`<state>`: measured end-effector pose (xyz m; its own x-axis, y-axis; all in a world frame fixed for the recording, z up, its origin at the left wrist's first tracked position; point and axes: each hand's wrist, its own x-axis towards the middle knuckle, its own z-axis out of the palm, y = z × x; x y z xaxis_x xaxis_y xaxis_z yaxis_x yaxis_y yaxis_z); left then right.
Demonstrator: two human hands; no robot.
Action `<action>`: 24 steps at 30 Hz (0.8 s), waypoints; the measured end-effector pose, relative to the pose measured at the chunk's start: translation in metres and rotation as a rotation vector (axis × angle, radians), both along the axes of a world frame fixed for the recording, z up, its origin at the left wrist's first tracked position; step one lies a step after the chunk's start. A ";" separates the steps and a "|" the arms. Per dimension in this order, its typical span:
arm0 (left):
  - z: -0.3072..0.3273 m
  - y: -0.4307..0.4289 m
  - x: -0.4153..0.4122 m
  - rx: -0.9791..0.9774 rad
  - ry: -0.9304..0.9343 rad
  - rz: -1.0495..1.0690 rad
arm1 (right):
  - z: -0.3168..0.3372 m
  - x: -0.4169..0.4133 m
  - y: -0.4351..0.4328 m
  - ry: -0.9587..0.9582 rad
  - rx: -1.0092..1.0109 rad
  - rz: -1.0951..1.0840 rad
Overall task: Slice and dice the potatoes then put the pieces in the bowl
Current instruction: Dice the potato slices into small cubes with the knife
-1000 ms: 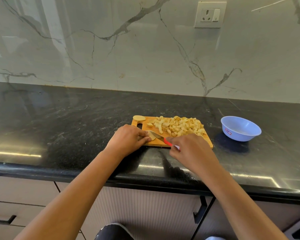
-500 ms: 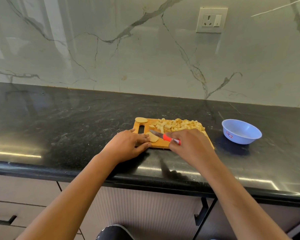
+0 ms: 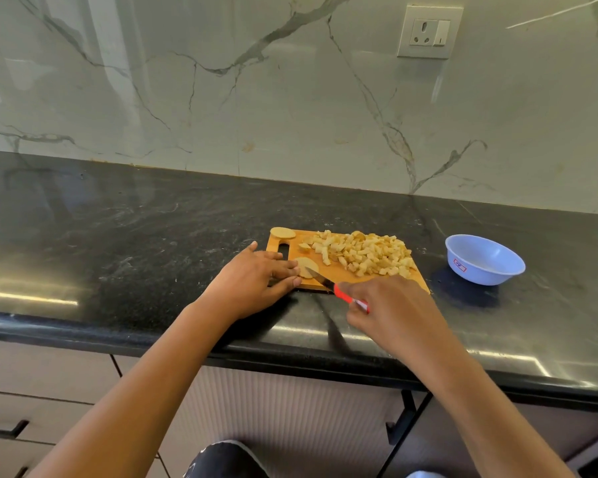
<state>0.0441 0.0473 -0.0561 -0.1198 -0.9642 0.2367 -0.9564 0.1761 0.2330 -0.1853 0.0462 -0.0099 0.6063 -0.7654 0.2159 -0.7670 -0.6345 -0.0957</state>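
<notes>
Press the thin, firm, probably slippery potato slice (image 3: 304, 266) flat at the near-left end of the cutting board (image 3: 346, 277) with the straight-fingered left hand (image 3: 252, 281), at its left edge, away from the knife (image 3: 339, 292) gripped in the right hand (image 3: 394, 312).

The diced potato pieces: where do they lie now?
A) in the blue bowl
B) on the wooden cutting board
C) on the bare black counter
B: the potato pieces lie heaped on the cutting board, and the bowl to its right shows none inside.
</notes>
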 end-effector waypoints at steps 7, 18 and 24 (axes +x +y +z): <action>-0.004 0.005 0.002 -0.066 -0.009 0.040 | 0.020 -0.026 0.010 -0.092 0.047 -0.046; 0.000 0.005 0.001 -0.095 -0.088 0.105 | -0.010 0.019 -0.014 -0.227 0.022 0.012; -0.001 0.005 0.000 -0.108 -0.097 0.111 | -0.011 0.025 -0.015 -0.208 0.002 0.009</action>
<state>0.0444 0.0520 -0.0570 -0.0419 -0.9423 0.3322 -0.9884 0.0876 0.1240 -0.1608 0.0311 -0.0211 0.5555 -0.7608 0.3356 -0.7248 -0.6408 -0.2530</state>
